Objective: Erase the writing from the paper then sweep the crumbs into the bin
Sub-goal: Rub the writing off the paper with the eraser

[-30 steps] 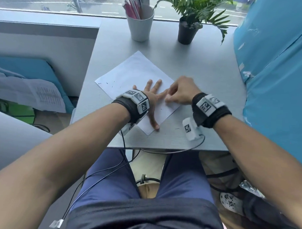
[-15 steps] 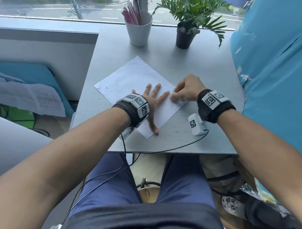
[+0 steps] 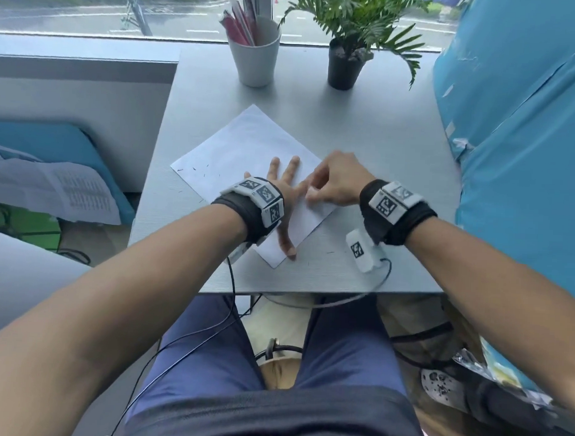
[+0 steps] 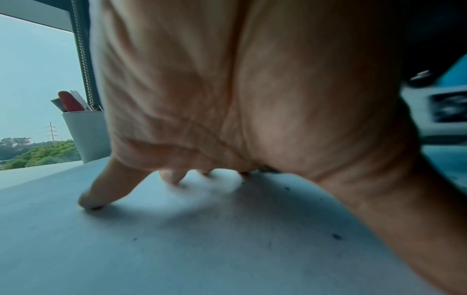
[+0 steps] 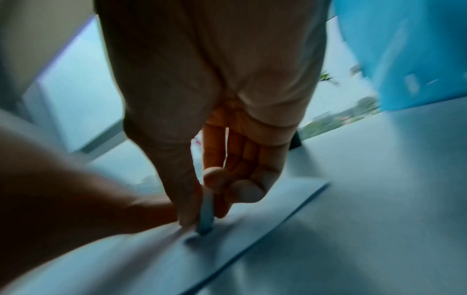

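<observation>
A white sheet of paper (image 3: 249, 148) lies turned like a diamond on the grey desk (image 3: 380, 146). My left hand (image 3: 285, 191) lies flat on the sheet with fingers spread, holding it down; in the left wrist view the palm (image 4: 227, 99) arches over the paper (image 4: 177, 239). My right hand (image 3: 333, 182) pinches a thin pale eraser (image 5: 206, 211) between thumb and fingers, its tip pressed on the paper (image 5: 252, 229) beside the left index finger. Small dark crumbs (image 3: 203, 171) dot the sheet's left corner and the desk (image 3: 330, 252). No bin is in view.
A white cup of pens (image 3: 254, 53) and a potted plant (image 3: 345, 63) stand at the desk's far edge by the window. A blue-covered bulk (image 3: 526, 144) crowds the right side. Cables (image 3: 232, 281) hang off the near edge over my lap.
My right hand with the eraser has shifted right and back left across the sheet's near right part. The left hand has stayed flat on the paper.
</observation>
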